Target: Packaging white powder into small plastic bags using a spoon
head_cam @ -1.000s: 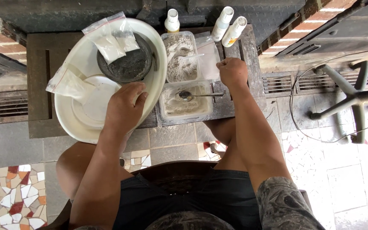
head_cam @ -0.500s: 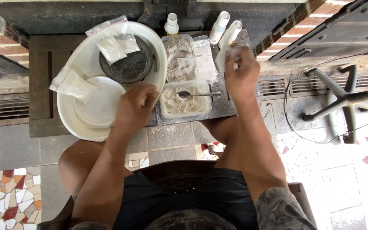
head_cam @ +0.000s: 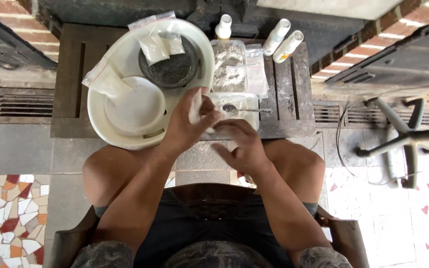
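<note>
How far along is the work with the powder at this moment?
Done: powder sits in the clear tub, and a spoon lies in the nearer tub. In hand: the left hand holds a small white packet, with the right hand open beside it. Left: three bottles stand apart, untouched.

Both hands together before the body, left hand (head_cam: 187, 121) apparently pinching, right hand (head_cam: 239, 146) loosely open.

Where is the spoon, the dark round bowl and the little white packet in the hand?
Metal spoon (head_cam: 234, 108), head view, on its bowl end.
Dark round bowl (head_cam: 172, 69), head view, on its inside.
Small white packet (head_cam: 195, 105), head view, on its middle.
</note>
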